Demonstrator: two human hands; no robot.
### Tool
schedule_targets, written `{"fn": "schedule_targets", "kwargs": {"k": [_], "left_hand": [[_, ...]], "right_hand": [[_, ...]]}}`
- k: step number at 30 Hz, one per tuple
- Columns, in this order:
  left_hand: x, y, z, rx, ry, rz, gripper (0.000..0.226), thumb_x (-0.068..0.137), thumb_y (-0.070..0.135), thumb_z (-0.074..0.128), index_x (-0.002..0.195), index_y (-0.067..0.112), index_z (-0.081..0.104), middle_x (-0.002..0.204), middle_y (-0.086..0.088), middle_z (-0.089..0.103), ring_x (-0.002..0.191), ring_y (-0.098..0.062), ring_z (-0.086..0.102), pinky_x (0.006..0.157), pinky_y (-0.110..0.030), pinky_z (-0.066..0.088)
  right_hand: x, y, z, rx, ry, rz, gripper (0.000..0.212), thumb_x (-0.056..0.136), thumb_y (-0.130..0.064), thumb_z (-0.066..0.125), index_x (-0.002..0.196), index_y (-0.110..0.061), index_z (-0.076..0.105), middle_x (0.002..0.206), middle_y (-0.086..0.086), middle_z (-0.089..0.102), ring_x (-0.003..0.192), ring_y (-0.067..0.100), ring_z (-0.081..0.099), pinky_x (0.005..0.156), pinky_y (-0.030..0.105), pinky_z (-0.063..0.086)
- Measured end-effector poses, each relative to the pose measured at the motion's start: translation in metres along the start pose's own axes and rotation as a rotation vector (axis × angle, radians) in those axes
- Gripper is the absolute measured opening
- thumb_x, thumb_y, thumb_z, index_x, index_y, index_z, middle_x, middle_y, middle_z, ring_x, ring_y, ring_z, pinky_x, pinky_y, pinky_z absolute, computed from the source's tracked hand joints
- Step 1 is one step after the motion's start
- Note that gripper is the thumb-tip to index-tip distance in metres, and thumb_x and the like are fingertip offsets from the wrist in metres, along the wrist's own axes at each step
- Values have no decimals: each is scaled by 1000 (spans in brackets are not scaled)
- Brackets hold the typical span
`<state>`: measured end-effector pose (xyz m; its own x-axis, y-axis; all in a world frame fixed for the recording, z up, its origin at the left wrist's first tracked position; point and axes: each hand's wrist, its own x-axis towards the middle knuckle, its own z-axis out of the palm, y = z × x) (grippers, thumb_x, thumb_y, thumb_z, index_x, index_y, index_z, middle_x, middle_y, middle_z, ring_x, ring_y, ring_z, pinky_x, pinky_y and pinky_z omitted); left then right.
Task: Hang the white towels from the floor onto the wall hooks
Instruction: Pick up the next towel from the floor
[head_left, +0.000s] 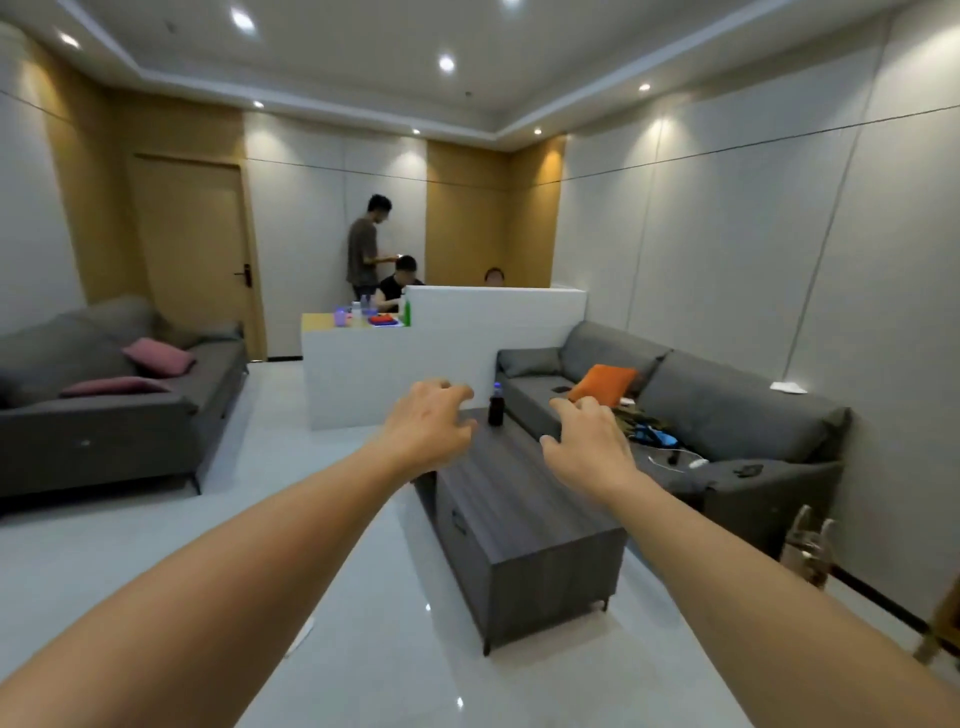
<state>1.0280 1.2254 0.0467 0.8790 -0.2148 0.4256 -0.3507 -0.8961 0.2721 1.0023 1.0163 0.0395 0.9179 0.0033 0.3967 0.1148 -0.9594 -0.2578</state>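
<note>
Hands, left (427, 422) and right (587, 435), loosely curled, outstretched.

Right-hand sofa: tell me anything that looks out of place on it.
The right sofa has loose clutter on its seat: a blue item, a white cable and small dark objects beside the orange cushion. Nothing looks spilled or damaged.

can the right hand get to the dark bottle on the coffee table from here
Probably yes. The right hand is held out empty over the coffee table, and nothing stands between it and the dark bottle at the far end.
</note>
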Motion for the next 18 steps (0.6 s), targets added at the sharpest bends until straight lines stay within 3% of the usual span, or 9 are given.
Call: {"fn": "schedule_targets", "kwargs": {"k": [4,11,18], "left_hand": [[22,-77,3,64,48,-139,48,92,42,58,137,27,50,132,-1,54,119,-23,50,92,-38,45],[70,-220,10,100,78,-265,49,92,42,58,137,25,49,132,-1,53,117,-22,51,96,-39,47],[109,-385,25,115,5,-362,49,93,42,56,138,25,48,137,-3,50,125,-24,46,102,-42,43]], "right_hand": [[58,-49,59,70,-71,-99,42,92,-32,53,130,-15,51,125,13,49,123,34,42,95,43,43],[160,-149,166,135,-131,-211,48,92,-31,52,138,-17,47,128,12,49,124,32,43,95,41,42],[258,-270,283,180,-215,-242,50,92,-32,50,141,-20,44,133,9,49,125,29,42,90,38,43]]}}
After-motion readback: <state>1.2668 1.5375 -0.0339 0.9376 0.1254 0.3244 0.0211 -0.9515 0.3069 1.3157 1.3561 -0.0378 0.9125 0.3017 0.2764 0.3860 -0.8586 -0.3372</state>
